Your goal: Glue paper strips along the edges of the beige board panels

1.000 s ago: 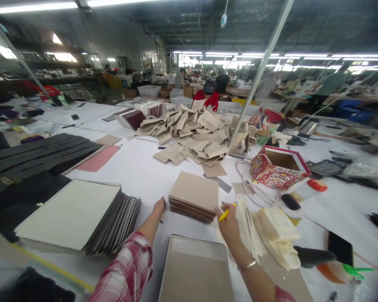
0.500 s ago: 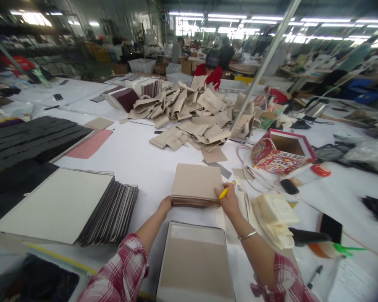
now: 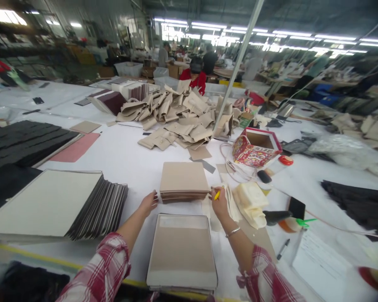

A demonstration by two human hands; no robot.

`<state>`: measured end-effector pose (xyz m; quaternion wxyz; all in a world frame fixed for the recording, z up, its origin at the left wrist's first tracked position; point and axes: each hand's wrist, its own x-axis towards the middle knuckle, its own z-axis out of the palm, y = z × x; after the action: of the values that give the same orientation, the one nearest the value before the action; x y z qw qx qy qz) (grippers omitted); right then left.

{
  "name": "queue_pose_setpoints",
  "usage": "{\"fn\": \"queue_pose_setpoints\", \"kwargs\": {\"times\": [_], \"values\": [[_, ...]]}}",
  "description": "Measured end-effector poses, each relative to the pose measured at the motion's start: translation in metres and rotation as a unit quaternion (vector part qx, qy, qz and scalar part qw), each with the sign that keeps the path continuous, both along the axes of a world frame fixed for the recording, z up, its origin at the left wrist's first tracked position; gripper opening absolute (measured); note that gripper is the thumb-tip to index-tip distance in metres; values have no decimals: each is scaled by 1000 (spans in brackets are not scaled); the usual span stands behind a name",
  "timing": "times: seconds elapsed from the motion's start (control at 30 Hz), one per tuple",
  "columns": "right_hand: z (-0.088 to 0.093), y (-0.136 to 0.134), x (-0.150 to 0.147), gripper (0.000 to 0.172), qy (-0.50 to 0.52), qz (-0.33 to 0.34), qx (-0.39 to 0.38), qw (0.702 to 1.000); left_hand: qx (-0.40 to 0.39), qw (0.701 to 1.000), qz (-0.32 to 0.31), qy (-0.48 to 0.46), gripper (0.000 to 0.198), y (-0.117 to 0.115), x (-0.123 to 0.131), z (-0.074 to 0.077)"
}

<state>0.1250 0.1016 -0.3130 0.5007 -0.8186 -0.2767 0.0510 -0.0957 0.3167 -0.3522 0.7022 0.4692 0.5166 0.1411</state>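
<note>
A neat stack of beige rectangular panels point(image 3: 184, 177) lies on the white table in front of me. Just off its left front corner is my left hand point(image 3: 149, 203), open, fingers extended and holding nothing. At the right side of the stack, my right hand point(image 3: 219, 205) is closed around a yellow pen-like tool point(image 3: 217, 195). Its fingertips are close to the stack edge; I cannot tell if they touch. Nearer to me lies another stack, topped by a beige panel point(image 3: 182, 251) with a pale border.
Large pale boards point(image 3: 47, 203) with dark edges are stacked at left. A heap of beige folded pieces point(image 3: 179, 113) lies farther back, by a slanted metal pole point(image 3: 236, 71). To the right are a patterned red box point(image 3: 255, 151), cream foam point(image 3: 250, 199) and a black pen point(image 3: 283, 249).
My left hand has let go of the beige stack and moved away to its left. My right hand has slid off the stack's top to its right side. The view has turned rightward.
</note>
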Motion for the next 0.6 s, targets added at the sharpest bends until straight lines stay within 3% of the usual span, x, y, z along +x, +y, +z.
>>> {"fn": "queue_pose_setpoints", "kwargs": {"times": [0.1, 0.23, 0.4, 0.6], "values": [[-13, 7, 18, 20, -12, 51, -35, 998, 9, 1000, 7, -18, 45, -5, 12, -7], [-39, 13, 32, 31, -41, 109, -101, 988, 25, 997, -1, -69, 34, -5, 32, -21], [-71, 10, 24, 34, -67, 126, -151, 978, 17, 996, -8, -88, 29, 4, 34, -33], [-80, 7, 9, 35, -75, 127, -179, 973, 20, 997, 6, -77, 25, 6, 29, -40]]}}
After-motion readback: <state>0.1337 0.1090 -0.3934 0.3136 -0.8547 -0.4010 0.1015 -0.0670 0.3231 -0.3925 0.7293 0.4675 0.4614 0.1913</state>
